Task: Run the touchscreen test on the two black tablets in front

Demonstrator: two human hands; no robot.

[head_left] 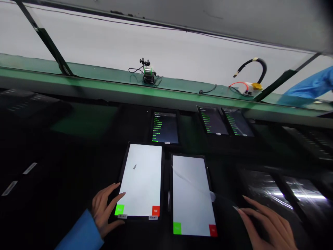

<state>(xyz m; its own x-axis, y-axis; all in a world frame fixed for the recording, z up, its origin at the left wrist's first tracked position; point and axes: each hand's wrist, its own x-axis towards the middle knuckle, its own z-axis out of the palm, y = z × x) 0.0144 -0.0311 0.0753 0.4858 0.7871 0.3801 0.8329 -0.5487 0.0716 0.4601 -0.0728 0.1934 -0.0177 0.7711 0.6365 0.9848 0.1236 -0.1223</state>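
Note:
Two tablets lie side by side on a dark bench, both showing white screens with a green button at lower left and a red one at lower right. My left hand rests at the lower left corner of the left tablet, fingers spread, a fingertip by its green button. My right hand lies flat and open on the bench just right of the right tablet, holding nothing. A thin clear film seems to lift off the right tablet's screen.
Behind stand three more tablets with green text: one in the middle and two at right. A green conveyor ledge carries a small fixture and a cable device. Dark glossy panels lie at right; a blue sleeve shows far right.

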